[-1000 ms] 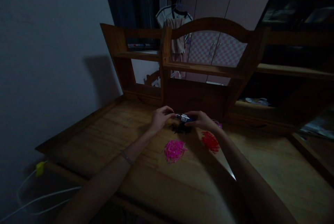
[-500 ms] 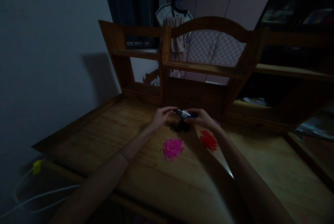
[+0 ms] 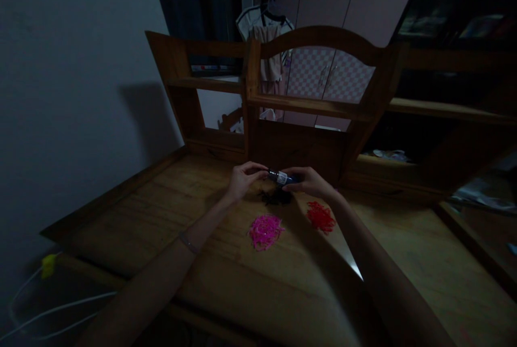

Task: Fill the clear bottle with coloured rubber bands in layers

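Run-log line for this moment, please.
right hand: holds labelled container | left hand: at container's other end | table: black pile, pink pile, red pile

The right grip (image 3: 310,180) holds a labelled bottle (image 3: 281,178) near a black pile (image 3: 278,196).

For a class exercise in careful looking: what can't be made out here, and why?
All in the head view:
Dark cylinder: one end covered by the right hand.
Its label: print too small to read.
Left hand: too dark to tell whether it grips anything.
Black pile: most pieces blur together in dim light.
White cable: left edge cuts it.
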`<control>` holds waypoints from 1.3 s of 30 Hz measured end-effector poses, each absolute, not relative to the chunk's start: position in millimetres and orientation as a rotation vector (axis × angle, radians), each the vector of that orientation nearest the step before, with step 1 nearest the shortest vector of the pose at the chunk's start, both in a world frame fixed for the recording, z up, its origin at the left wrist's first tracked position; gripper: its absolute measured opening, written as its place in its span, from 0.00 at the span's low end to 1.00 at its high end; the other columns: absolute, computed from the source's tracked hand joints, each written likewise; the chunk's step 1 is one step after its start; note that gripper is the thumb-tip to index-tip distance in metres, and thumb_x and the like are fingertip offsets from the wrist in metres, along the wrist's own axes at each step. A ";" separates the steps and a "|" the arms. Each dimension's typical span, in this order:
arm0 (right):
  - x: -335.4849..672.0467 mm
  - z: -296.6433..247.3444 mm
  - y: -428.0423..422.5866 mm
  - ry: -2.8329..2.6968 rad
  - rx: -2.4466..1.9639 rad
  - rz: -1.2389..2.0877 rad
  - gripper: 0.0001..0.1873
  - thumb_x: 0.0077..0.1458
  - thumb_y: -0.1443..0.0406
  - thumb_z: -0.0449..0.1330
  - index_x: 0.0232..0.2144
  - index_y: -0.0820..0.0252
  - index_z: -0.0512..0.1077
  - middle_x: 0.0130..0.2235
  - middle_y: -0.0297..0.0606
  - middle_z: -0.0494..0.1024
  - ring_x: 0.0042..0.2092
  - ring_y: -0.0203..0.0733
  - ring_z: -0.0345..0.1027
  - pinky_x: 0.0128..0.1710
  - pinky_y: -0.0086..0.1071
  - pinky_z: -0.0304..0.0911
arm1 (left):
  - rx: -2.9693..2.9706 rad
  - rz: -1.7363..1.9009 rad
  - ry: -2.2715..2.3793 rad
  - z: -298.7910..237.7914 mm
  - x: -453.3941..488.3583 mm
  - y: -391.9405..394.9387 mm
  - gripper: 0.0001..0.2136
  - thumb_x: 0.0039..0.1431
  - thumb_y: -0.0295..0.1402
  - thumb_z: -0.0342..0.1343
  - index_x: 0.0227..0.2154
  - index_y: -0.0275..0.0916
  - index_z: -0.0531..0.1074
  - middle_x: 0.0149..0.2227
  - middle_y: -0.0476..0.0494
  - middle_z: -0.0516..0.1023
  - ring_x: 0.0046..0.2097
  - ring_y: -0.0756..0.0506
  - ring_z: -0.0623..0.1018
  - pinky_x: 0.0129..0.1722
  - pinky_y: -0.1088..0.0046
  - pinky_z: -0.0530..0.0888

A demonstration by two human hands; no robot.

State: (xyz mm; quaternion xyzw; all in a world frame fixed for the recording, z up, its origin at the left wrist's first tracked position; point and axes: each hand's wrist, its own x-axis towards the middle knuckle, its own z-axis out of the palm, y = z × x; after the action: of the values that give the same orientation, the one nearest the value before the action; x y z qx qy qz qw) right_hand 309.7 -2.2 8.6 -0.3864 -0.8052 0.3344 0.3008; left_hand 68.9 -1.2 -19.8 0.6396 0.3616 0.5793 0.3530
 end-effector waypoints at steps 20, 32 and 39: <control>317.5 21.6 -10.0 -2.118 -1.102 0.829 0.25 0.45 0.61 0.68 0.48 0.55 0.75 0.46 0.37 0.78 0.46 0.46 0.71 0.50 0.38 0.63 | 1.711 1.371 0.801 -13.3 73.8 -8.4 0.14 0.53 0.37 0.61 0.40 0.36 0.76 0.42 0.39 0.80 0.45 0.43 0.78 0.49 0.65 0.74; 308.2 16.9 -11.3 -2.224 -1.076 0.879 0.26 0.45 0.59 0.68 0.48 0.55 0.75 0.44 0.36 0.79 0.44 0.44 0.73 0.46 0.34 0.65 | 1.765 1.441 0.847 -17.9 73.1 -5.8 0.11 0.51 0.37 0.63 0.33 0.36 0.72 0.35 0.45 0.74 0.39 0.47 0.76 0.42 0.69 0.74; 324.0 23.8 -11.7 -2.174 -1.129 0.885 0.25 0.44 0.60 0.68 0.47 0.54 0.75 0.42 0.36 0.80 0.42 0.43 0.73 0.43 0.34 0.67 | 1.854 1.473 1.108 -30.3 59.2 7.6 0.15 0.52 0.43 0.61 0.39 0.39 0.73 0.41 0.42 0.73 0.43 0.45 0.74 0.46 0.68 0.71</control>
State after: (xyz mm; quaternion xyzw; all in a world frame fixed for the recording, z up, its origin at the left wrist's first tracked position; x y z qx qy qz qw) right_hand 324.0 -11.7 23.8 -0.4180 -0.8048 0.3276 0.2650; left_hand 59.2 7.6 -30.3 0.6845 0.4092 0.5441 0.2606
